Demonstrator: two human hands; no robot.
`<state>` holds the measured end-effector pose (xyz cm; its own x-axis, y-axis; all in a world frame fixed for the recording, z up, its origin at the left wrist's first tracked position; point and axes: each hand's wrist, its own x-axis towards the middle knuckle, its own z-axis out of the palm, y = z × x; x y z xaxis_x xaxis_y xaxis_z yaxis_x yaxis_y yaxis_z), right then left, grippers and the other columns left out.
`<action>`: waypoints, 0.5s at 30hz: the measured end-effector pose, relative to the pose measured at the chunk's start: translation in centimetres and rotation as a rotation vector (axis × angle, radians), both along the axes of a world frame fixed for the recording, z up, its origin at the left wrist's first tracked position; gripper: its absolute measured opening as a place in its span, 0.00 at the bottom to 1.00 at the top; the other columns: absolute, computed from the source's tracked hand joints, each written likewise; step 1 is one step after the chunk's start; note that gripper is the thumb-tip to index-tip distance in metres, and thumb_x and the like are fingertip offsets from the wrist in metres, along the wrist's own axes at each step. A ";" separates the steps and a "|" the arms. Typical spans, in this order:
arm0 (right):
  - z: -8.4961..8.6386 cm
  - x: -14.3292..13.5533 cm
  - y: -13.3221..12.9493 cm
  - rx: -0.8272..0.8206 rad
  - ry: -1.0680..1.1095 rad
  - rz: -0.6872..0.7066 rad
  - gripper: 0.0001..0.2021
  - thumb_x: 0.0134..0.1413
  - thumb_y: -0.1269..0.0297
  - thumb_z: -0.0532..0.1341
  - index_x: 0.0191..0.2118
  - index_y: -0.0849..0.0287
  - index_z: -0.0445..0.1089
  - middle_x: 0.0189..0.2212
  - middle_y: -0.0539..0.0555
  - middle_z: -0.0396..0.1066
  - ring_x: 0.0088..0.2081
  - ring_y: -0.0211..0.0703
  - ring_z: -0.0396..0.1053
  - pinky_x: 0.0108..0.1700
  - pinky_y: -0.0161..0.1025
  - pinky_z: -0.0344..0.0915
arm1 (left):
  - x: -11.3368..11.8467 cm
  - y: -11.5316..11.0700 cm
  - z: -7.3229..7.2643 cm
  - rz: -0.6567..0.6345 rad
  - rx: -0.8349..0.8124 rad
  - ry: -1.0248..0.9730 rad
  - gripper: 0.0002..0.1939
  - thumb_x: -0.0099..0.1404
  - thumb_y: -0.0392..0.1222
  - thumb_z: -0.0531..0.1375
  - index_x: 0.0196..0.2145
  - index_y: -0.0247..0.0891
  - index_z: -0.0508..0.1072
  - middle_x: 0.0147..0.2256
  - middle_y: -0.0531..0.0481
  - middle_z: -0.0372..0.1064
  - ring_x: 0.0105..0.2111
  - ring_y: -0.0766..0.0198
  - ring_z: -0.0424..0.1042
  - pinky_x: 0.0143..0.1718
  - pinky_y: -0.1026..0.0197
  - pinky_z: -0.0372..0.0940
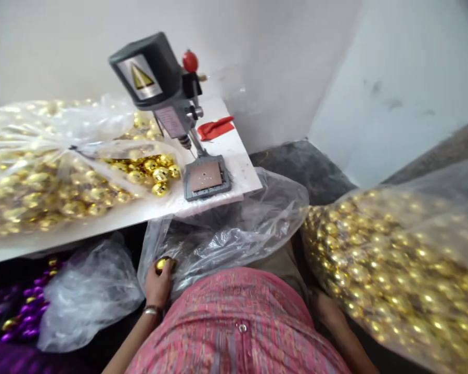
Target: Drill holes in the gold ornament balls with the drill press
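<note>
My left hand (158,286) is closed around a shiny gold ball (164,264), low in front of the table. Behind it a clear plastic bag (234,239) lies draped over my lap and under the table's edge. Down on the right, my right hand (323,306) is beside a big clear bag of gold balls (393,270); its fingers are hidden and blurred. On the white table stands a small drill press (156,72) with a red-knobbed lever. A flat brown plate (206,175) with small holes sits on its base.
An open bag of gold balls (54,176) covers the table's left part, some balls spilling toward the drill press. A red cloth-like piece (216,128) lies behind the press. Below left are a crumpled clear bag (93,296) and purple balls (31,311).
</note>
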<state>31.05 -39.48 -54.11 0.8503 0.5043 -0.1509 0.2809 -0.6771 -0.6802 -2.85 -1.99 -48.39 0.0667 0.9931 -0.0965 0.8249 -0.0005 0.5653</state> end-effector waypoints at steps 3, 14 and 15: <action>2.4 4.2 3.9 0.071 -0.119 -0.027 0.23 0.67 0.44 0.55 0.41 0.61 0.73 0.35 0.56 0.73 0.35 0.34 0.70 0.39 0.34 0.71 | -0.5 -1.2 1.0 0.061 -0.016 -0.235 0.33 0.55 0.64 0.64 0.50 0.37 0.72 0.44 0.41 0.76 0.45 0.47 0.77 0.52 0.46 0.71; 20.0 6.9 28.3 0.570 -0.253 0.399 0.23 0.61 0.41 0.58 0.42 0.58 0.76 0.40 0.57 0.78 0.42 0.40 0.75 0.53 0.40 0.73 | 8.0 -0.7 8.1 -0.025 -0.373 -1.027 0.37 0.52 0.57 0.71 0.57 0.43 0.69 0.48 0.43 0.74 0.41 0.57 0.75 0.38 0.58 0.73; 21.8 8.2 30.4 0.608 -0.256 0.368 0.25 0.60 0.40 0.58 0.44 0.59 0.75 0.40 0.57 0.77 0.41 0.39 0.74 0.52 0.40 0.73 | 8.3 -0.7 8.0 0.000 -0.421 -1.129 0.37 0.53 0.58 0.71 0.57 0.44 0.69 0.48 0.44 0.74 0.40 0.59 0.75 0.36 0.59 0.72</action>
<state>39.25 -9.08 -32.30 0.5818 0.6940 0.4242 0.6158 -0.0351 -0.7872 5.47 -2.72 -40.35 0.3225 0.8978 -0.3000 -0.1345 0.3572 0.9243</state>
